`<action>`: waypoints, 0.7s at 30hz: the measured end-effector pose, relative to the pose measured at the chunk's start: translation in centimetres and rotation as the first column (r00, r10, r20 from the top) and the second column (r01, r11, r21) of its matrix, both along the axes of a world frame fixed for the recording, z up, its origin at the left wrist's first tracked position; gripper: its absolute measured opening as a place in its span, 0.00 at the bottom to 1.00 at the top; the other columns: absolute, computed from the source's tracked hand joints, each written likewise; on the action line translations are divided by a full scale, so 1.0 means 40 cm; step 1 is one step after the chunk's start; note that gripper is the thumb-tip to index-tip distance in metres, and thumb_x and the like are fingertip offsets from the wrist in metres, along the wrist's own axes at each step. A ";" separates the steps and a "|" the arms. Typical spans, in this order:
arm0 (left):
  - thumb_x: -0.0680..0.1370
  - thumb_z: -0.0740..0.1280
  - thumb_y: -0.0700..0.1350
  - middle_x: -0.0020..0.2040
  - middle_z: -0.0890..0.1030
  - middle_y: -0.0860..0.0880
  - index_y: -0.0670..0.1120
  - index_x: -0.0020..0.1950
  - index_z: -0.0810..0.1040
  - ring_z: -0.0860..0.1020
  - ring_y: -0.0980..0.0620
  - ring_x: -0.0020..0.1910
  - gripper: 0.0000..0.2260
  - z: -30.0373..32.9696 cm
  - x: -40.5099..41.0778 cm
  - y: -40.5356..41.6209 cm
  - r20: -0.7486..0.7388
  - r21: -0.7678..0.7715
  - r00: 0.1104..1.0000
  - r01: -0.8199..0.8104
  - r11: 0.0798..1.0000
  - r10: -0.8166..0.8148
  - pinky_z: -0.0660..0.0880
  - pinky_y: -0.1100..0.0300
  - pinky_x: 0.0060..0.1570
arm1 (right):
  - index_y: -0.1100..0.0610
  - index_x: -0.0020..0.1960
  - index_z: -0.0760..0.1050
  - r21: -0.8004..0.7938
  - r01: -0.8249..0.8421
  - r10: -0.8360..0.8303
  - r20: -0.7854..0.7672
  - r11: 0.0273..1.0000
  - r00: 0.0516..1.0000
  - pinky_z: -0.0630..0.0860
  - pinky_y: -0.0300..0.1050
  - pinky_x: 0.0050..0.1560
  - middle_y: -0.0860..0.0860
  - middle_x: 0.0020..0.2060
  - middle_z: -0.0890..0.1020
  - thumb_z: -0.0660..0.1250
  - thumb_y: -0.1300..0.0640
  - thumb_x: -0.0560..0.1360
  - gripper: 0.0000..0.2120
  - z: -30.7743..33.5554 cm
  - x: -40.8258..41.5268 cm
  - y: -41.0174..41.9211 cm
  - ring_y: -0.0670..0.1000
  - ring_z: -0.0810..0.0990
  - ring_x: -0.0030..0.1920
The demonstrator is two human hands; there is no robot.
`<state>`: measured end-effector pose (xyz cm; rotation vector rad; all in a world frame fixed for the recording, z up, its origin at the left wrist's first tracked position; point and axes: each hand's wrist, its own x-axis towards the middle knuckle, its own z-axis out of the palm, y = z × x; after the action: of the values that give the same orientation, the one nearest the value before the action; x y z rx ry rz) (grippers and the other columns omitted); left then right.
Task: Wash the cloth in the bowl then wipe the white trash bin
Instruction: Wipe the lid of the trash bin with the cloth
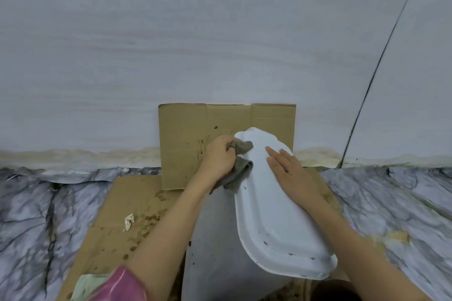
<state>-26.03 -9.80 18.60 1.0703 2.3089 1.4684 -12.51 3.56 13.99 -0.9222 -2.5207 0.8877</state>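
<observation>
The white trash bin (281,222) stands in the middle, seen from above, its lid tilted and its grey-white side (215,239) facing left. My left hand (219,160) grips a bunched grey cloth (238,171) and holds it against the bin's far left edge. My right hand (289,173) lies flat on the lid with straight fingers. No bowl is in view.
Flattened cardboard (105,222) covers the floor under the bin, stained with brown spots. Another cardboard sheet (186,144) leans against the pale wall behind. A crumpled scrap of paper (129,221) lies on the cardboard to the left. Marble-patterned floor (391,203) spreads on both sides.
</observation>
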 end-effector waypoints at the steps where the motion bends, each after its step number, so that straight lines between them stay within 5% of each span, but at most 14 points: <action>1: 0.78 0.54 0.33 0.59 0.78 0.51 0.47 0.53 0.80 0.75 0.53 0.59 0.17 -0.005 -0.011 -0.001 -0.039 0.004 0.999 0.014 1.000 -0.013 0.66 0.69 0.52 | 0.31 0.71 0.58 -0.002 -0.001 0.001 -0.003 1.000 1.000 0.56 0.57 0.73 0.38 0.75 0.59 0.47 0.34 0.77 0.23 -0.002 0.001 0.003 0.43 0.50 0.76; 6: 0.72 0.55 0.30 0.59 0.76 0.60 0.45 0.54 0.81 0.71 0.66 0.61 0.20 -0.061 0.094 -0.125 -0.265 0.148 0.947 0.226 0.963 -0.182 0.65 0.71 0.63 | 0.31 0.71 0.58 -0.017 0.001 -0.002 -0.039 1.000 0.999 0.56 0.53 0.74 0.38 0.74 0.60 0.48 0.35 0.77 0.22 -0.013 0.020 0.015 0.41 0.52 0.76; 10: 0.72 0.56 0.36 0.63 0.73 0.56 0.49 0.54 0.81 0.69 0.56 0.66 0.18 -0.112 0.191 -0.226 -0.372 0.199 0.878 0.392 0.898 -0.301 0.63 0.67 0.67 | 0.29 0.70 0.57 0.009 0.003 -0.002 -0.019 1.000 1.000 0.57 0.53 0.74 0.37 0.74 0.60 0.47 0.33 0.75 0.23 -0.015 0.034 0.017 0.41 0.52 0.76; 15: 0.73 0.57 0.32 0.59 0.65 0.54 0.52 0.52 0.80 0.66 0.62 0.62 0.19 -0.104 0.094 -0.134 -0.286 0.184 0.937 0.260 0.948 -0.201 0.61 0.73 0.63 | 0.30 0.71 0.57 -0.007 0.000 0.000 -0.020 1.000 1.000 0.55 0.54 0.74 0.38 0.75 0.59 0.46 0.34 0.76 0.23 -0.013 0.023 0.009 0.43 0.50 0.76; 21: 0.76 0.53 0.29 0.58 0.73 0.42 0.40 0.56 0.79 0.71 0.46 0.56 0.18 -0.002 -0.127 0.102 -0.232 -0.125 0.965 0.092 0.988 -0.119 0.66 0.63 0.52 | 0.31 0.71 0.57 -0.003 -0.002 0.002 -0.028 1.000 1.000 0.55 0.55 0.74 0.39 0.75 0.59 0.46 0.34 0.76 0.23 -0.008 0.011 0.007 0.44 0.50 0.76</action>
<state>-31.12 -5.71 18.51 1.3809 2.4154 1.2120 -12.06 3.84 13.67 -0.9023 -2.4981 0.8992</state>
